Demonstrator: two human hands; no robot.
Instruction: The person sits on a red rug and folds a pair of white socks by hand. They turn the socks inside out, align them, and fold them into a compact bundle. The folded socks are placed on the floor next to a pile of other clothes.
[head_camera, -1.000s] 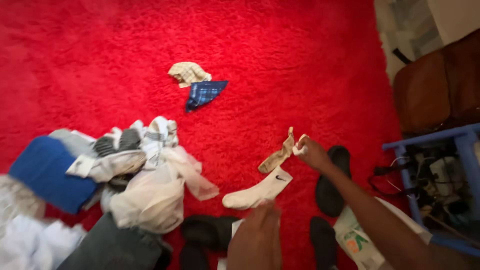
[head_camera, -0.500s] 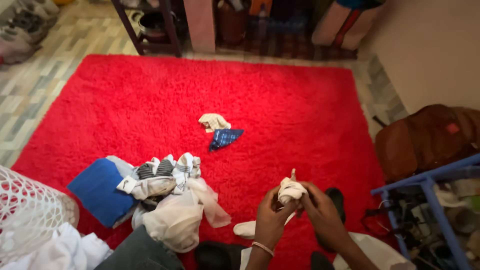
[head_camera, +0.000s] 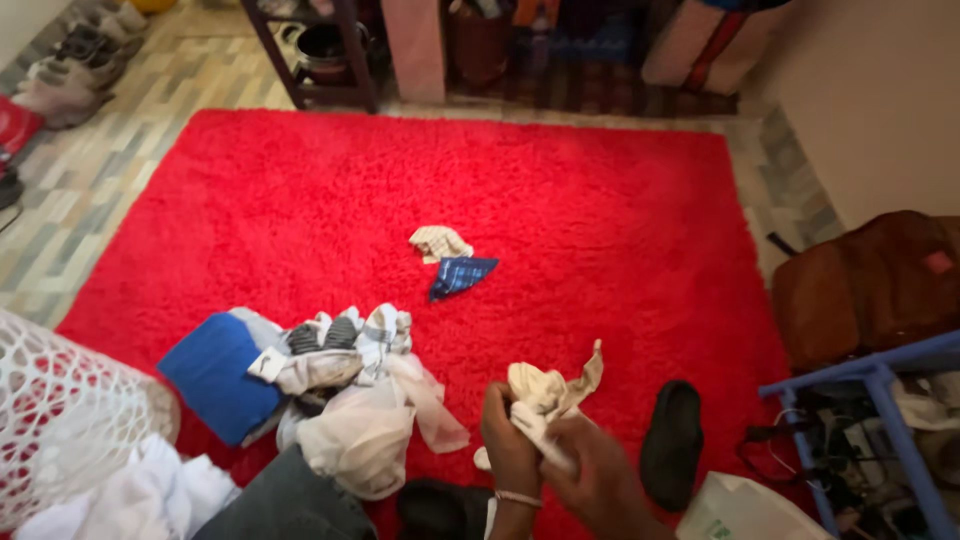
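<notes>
Both hands grasp one bundle of white socks (head_camera: 545, 395) above the red rug (head_camera: 300, 200): left hand (head_camera: 508, 440) and right hand (head_camera: 590, 470) closed around it. Two folded handkerchiefs (head_camera: 450, 260) (one cream, one blue plaid) lie well apart; one black slipper (head_camera: 672, 440) sits near.

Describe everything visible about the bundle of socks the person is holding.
The bundle of socks is off-white to beige knit fabric, soiled and crumpled into a loose ball. One tan end sticks up and to the right like a flap. It is held above the red rug, gripped low by the left hand and the right hand, with white fabric pinched between their fingers. How many socks it holds cannot be told.
</notes>
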